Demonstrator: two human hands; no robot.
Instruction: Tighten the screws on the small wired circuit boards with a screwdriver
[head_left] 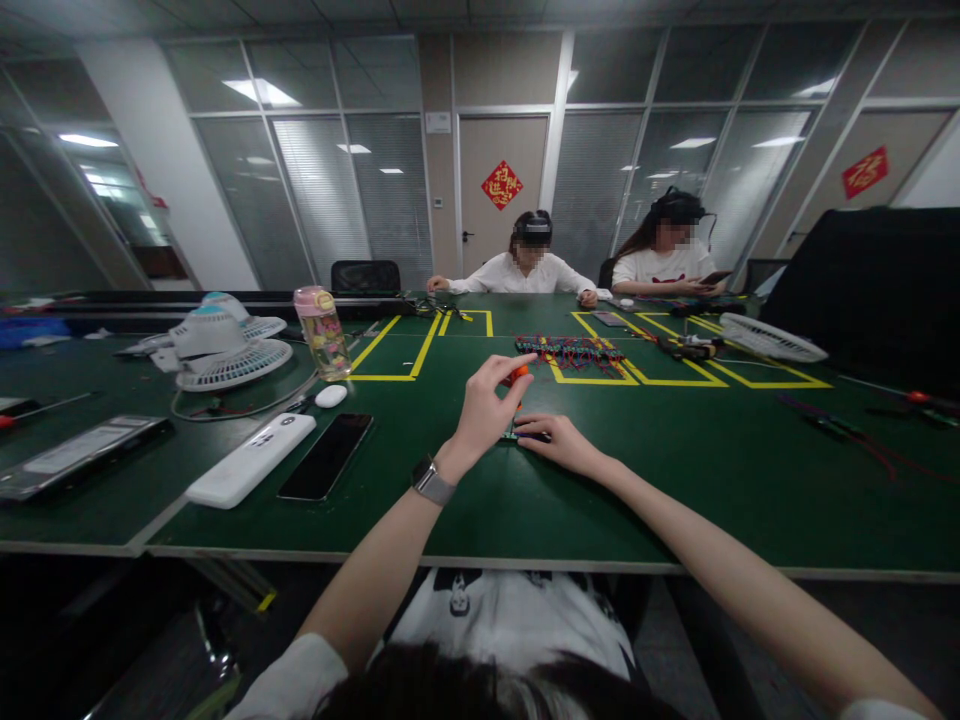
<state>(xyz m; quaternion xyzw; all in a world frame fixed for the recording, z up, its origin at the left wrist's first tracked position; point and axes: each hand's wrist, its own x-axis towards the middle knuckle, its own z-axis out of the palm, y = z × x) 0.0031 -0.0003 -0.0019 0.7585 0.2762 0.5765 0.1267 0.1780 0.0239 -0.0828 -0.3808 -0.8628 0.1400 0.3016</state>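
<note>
My left hand (487, 405), with a watch on its wrist, is closed round the orange handle of a screwdriver (519, 372). The tool stands about upright, its shaft pointing down at a small green circuit board (509, 436) on the table. Whether the tip touches the board cannot be made out. My right hand (559, 442) rests low on the tabletop, its fingers pressed on the board's right side and covering part of it. Just beyond both hands lies a row of small boards with red and dark wires (574, 352).
On the green table (420, 510), a white power bank (251, 460), a black phone (326, 457), a bottle (322, 335) and white fans (232, 350) stand left. Wired parts (836, 425) and a black screen (870, 300) are right. Two people sit opposite, one holding a phone (714, 278).
</note>
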